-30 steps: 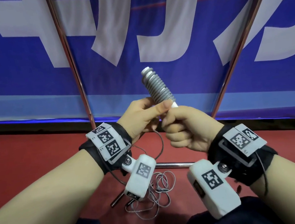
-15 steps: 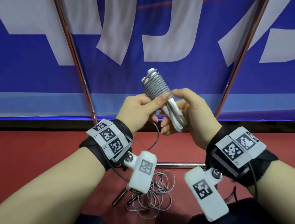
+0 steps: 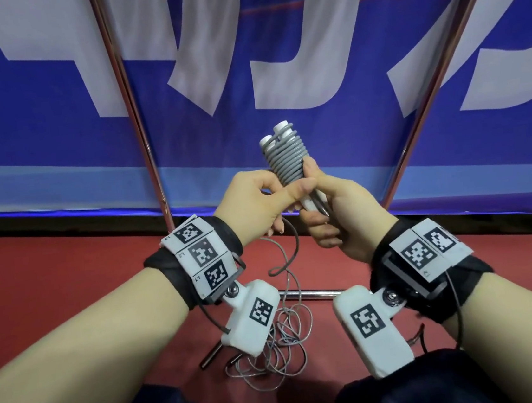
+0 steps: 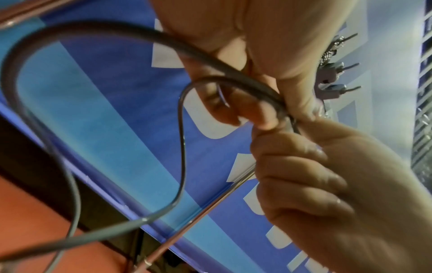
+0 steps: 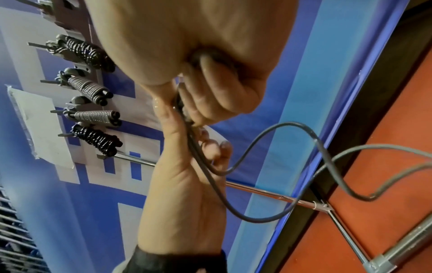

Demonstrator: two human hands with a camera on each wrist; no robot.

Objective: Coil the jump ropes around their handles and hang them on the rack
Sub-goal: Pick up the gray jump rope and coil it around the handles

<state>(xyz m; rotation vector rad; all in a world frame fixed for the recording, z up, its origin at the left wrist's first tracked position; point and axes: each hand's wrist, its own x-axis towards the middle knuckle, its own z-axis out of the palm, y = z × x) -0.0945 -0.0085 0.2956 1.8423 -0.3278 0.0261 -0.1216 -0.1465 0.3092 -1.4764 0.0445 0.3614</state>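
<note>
Head view: on the left, one slanted metal pole of the rack's frame stands before a blue banner with large white characters. The left hand reaches toward the centre, its thumb pressed against the rope wound on a pair of white handles, its fingers curled behind them. The handles are held upright at chest height between the two hands, side by side, with grey rope coiled tightly round their upper half. From under the left hand the unwound rope drops in a loop to a loose tangle on the red floor, beside a metal base bar. The right hand is wrapped round the lower ends of the handles, touching the left hand. Further right, a second slanted pole crosses the banner.

Right wrist view: several coiled jump ropes hang already on the hooks of the rack, set against the banner well above the hands.
</note>
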